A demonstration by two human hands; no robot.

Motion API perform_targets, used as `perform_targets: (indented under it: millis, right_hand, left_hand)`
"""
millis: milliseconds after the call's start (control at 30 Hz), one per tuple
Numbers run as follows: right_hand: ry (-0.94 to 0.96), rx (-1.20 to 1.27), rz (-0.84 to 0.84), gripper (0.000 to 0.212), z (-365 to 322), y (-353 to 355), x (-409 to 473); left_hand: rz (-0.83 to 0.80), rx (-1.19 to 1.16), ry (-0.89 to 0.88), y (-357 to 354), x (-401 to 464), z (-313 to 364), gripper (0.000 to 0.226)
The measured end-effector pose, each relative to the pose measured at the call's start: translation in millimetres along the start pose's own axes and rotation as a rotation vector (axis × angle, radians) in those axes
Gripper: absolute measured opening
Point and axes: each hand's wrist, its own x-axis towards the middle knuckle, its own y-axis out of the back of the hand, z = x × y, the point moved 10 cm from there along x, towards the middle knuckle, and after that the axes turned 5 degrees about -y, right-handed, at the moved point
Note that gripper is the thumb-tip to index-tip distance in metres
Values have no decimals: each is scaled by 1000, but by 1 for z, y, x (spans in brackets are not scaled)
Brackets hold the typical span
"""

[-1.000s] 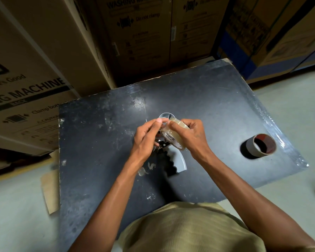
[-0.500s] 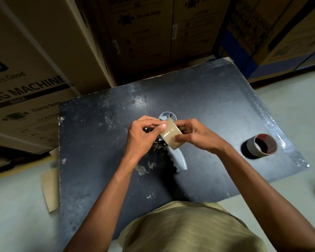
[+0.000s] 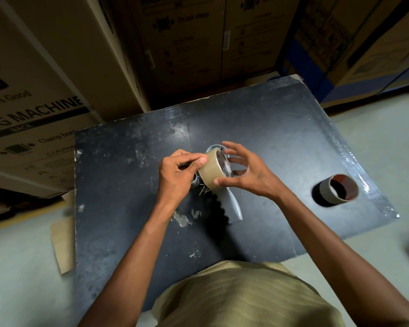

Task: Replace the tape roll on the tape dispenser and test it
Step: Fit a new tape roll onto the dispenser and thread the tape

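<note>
Two hands meet over the middle of the dark bench (image 3: pixel 118 185), and the coming move turns on how the tape roll (image 3: pixel 214 172) sits between them. Left to right: the left hand (image 3: pixel 175 178) is curled, thumb and forefinger pinched together at the roll's near-left rim; whether they hold a free tape end or only the rim cannot be told. Directly right of those fingers (image 3: pixel 200 160) stands the roll, on edge and tilted, its broad tan band toward the left hand and its printed core face toward the right hand. The roll's axis therefore runs roughly left to right, from one hand to the other. The right hand (image 3: pixel 250 175) is spread, fingers relaxed; only its thumb tip touches the roll's lower edge, and the other fingers stand just clear of the core face.

Beneath the roll lies the tape dispenser (image 3: pixel 232 206), its grey scalloped handle pointing toward the person and its round hub partly hidden behind the roll. Judgement: the roll is not yet seated. Well to the right of both hands lies a spent core (image 3: pixel 340 188).
</note>
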Motion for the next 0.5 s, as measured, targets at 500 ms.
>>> perform_targets:
  millis: [500]
  right_hand:
    - [1,-276,-45,97,-10,30,47]
  left_hand:
    - [-56,190,20,-8,27,-27,10]
